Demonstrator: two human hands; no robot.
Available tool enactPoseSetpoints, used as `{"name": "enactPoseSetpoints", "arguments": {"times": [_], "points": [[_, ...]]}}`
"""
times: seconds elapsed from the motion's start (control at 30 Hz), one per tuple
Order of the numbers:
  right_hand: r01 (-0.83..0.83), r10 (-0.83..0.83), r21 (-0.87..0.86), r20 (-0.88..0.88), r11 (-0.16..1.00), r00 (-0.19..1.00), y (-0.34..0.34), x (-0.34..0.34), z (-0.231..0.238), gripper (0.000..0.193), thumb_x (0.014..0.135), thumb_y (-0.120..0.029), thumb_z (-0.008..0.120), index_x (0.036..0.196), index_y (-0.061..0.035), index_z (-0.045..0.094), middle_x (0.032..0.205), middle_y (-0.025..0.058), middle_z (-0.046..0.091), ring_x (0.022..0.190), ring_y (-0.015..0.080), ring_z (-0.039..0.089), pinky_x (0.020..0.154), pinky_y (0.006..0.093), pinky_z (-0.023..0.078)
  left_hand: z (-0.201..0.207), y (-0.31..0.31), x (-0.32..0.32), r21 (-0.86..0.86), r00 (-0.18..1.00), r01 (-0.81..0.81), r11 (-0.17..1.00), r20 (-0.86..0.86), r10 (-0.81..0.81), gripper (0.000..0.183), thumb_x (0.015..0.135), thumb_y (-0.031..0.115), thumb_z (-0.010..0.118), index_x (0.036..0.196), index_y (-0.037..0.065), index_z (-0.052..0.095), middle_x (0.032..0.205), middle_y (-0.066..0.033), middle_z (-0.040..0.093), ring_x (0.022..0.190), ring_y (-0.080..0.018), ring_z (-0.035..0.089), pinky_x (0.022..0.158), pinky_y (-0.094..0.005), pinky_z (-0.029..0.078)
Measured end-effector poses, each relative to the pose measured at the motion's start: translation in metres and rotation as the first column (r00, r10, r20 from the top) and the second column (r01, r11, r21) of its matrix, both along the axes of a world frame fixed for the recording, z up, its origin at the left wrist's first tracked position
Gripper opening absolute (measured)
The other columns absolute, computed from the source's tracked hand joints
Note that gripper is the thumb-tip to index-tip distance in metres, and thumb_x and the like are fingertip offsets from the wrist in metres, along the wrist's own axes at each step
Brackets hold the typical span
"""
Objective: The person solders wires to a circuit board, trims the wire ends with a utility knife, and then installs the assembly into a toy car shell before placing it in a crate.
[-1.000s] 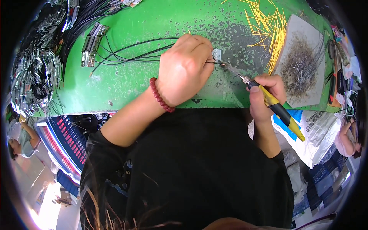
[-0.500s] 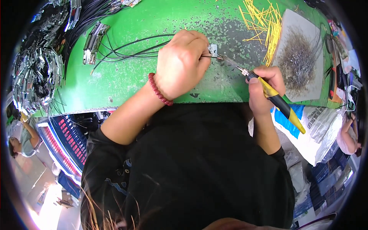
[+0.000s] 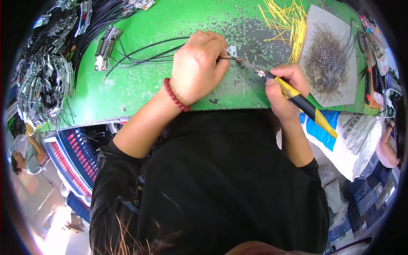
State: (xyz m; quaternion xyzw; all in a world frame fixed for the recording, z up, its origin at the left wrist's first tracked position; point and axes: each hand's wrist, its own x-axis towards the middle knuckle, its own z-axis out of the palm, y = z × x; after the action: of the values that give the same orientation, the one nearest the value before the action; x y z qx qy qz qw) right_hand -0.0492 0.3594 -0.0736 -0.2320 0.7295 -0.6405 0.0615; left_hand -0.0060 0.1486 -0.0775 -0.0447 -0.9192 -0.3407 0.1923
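My left hand [image 3: 199, 59] is closed with its fingers pressed on black wires [image 3: 148, 60], whose ends poke out to the right of the fingertips. Just past them lies a small silvery metal part [image 3: 232, 51], partly covered by that hand. In my right hand [image 3: 289, 91] is a yellow and black soldering iron [image 3: 302, 103], gripped like a pen. Its tip reaches to the wire end beside the metal part; whether they touch I cannot tell. The wires run left toward a metal connector housing [image 3: 106, 49] lying on the green table [image 3: 140, 91].
Thin yellow sticks [image 3: 293, 32] lie loose at the far right. Beside them, a grey board [image 3: 321, 91] carries a dark heap of wire scraps. Piled metal parts [image 3: 40, 89] and bundled black wires [image 3: 95, 25] crowd the left. Pliers-like tools [image 3: 369, 80] line the right edge.
In the picture, both hands sit slightly further left and up, and so do the things on the right of the table. The grip on the wires and on the soldering iron is the same.
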Motion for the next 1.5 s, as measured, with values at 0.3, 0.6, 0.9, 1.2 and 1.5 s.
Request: {"name": "enactPoseSetpoints", "arguments": {"times": [0.3,0.6,0.9,1.2,1.5], "points": [[0.059,-0.053,-0.096,0.063,0.994,0.997,0.001,0.003,-0.006,0.018,0.076,-0.001,0.066,0.090,-0.0019,0.055,0.079,-0.0005,0.053,0.064,0.0030,0.045,0.057,0.0198,0.037,0.001,0.000,0.002,0.021,0.998,-0.010,1.000,0.060,0.009,0.010,0.069,0.001,0.068,0.074,0.003,0.060,0.091,-0.0069,0.066,0.084,-0.0265,0.061,0.072,-0.0356,0.051],[0.047,-0.037,-0.099,0.102,0.994,0.994,0.002,0.003,-0.002,0.021,0.077,-0.002,0.066,0.092,-0.0012,0.051,0.074,-0.0022,0.052,0.062,0.0022,0.044,0.055,0.0195,0.035,0.002,-0.004,-0.002,0.029,1.000,0.023,0.999,0.003,-0.023,0.009,0.068,0.001,0.067,0.075,0.003,0.060,0.084,-0.0082,0.065,0.079,-0.0274,0.061,0.066,-0.0363,0.052],[0.033,-0.027,-0.079,0.071,0.996,0.997,0.004,-0.001,-0.004,0.019,0.075,0.000,0.065,0.089,-0.0017,0.052,0.075,-0.0017,0.052,0.061,0.0019,0.043,0.054,0.0196,0.035,0.011,-0.015,-0.012,0.181,0.965,0.115,0.977,0.212,-0.153,0.007,0.070,0.001,0.068,0.072,0.000,0.061,0.078,-0.0123,0.063,0.078,-0.0313,0.061,0.069,-0.0391,0.051],[0.018,-0.013,-0.065,0.080,0.998,0.997,0.002,-0.001,-0.005,0.020,0.076,0.001,0.066,0.090,-0.0017,0.052,0.080,-0.0002,0.052,0.065,0.0026,0.045,0.057,0.0192,0.036,0.018,-0.018,-0.021,0.072,0.943,0.143,0.987,0.292,-0.158,0.010,0.071,0.003,0.069,0.075,-0.003,0.062,0.076,-0.0135,0.062,0.071,-0.0291,0.061,0.065,-0.0353,0.049],[0.024,-0.018,-0.080,0.073,0.997,0.997,0.003,-0.001,-0.008,0.020,0.077,-0.001,0.067,0.091,-0.0020,0.053,0.083,0.0017,0.053,0.068,0.0040,0.046,0.060,0.0199,0.037,0.020,-0.018,-0.023,0.057,0.931,0.155,0.986,0.324,-0.166,0.010,0.072,0.005,0.068,0.075,-0.003,0.062,0.075,-0.0143,0.061,0.071,-0.0300,0.061,0.064,-0.0364,0.049]]}}
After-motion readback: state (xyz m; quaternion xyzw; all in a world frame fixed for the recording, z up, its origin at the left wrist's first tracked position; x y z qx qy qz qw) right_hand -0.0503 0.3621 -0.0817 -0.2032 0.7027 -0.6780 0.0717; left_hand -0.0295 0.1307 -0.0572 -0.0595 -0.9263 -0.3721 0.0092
